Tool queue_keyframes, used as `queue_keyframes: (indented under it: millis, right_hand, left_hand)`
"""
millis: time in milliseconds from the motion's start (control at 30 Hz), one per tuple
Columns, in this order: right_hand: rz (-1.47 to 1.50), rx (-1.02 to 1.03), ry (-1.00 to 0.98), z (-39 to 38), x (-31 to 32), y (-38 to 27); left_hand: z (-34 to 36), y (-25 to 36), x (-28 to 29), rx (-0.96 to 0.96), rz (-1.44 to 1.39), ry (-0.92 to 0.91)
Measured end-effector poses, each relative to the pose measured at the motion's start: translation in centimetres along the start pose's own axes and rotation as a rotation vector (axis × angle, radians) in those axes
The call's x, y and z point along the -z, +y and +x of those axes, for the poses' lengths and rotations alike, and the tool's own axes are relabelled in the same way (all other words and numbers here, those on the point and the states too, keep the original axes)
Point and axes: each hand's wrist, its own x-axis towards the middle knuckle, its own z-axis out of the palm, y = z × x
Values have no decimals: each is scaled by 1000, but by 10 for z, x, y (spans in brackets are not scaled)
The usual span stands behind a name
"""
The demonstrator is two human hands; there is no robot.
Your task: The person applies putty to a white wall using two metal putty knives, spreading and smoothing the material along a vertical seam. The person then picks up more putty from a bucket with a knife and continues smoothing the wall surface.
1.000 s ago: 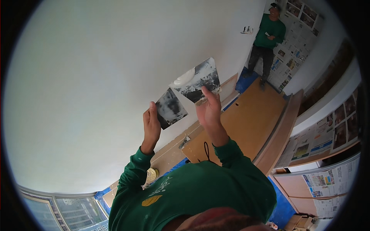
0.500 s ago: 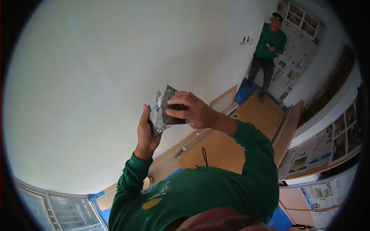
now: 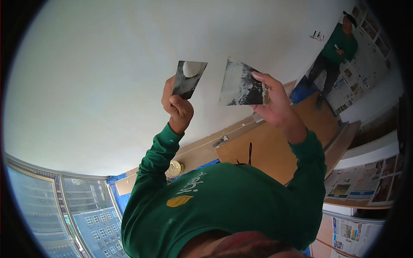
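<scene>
My left hand [image 3: 180,111] is closed round a dark, flat putty scraper [image 3: 185,88] held upright. A rounded lump of white putty [image 3: 191,69] sits near its top edge. In my right hand [image 3: 278,103] is a wider putty scraper [image 3: 238,84], gripped along its right side with the thumb across the face. White putty is smeared over much of that blade, and its dark surface shows through on the right. A gap separates the two scrapers, both held up in front of the wall [image 3: 107,86].
Another person [image 3: 340,49] in green stands at the far right, holding a small pale object. Loose wires [image 3: 317,36] stick out of the wall. Below lie a brown board [image 3: 236,152] and a round can [image 3: 175,168]. Newspaper [image 3: 355,178] covers surfaces at right; a window [image 3: 38,202] is at left.
My hands have drawn apart; the scrapers overlapped before and are now separate. Both scrapers are higher in the picture, and the right one has turned its smeared face to view. The view has shifted.
</scene>
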Motion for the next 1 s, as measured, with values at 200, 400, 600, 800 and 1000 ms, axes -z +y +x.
queue_keyframes:
  millis: [200, 400, 600, 800, 1000]
  right_hand:
    - [66, -117, -195, 2, -28, 20]
    - [-37, -63, 54, 6, -37, 3]
    - [-166, 303, -235, 58, -7, -137]
    - [-719, 958, -53, 87, -28, -330]
    - [-1847, 1683, 194, 138, -45, -466]
  left_hand:
    - [22, 2, -1, -507, 66, -243]
    - [18, -22, 14, -474, 186, -439]
    - [-100, -40, 31, 912, -308, -103]
    - [-202, -47, 83, 1516, -882, 474]
    - [-223, -45, 118, 1492, -878, 672]
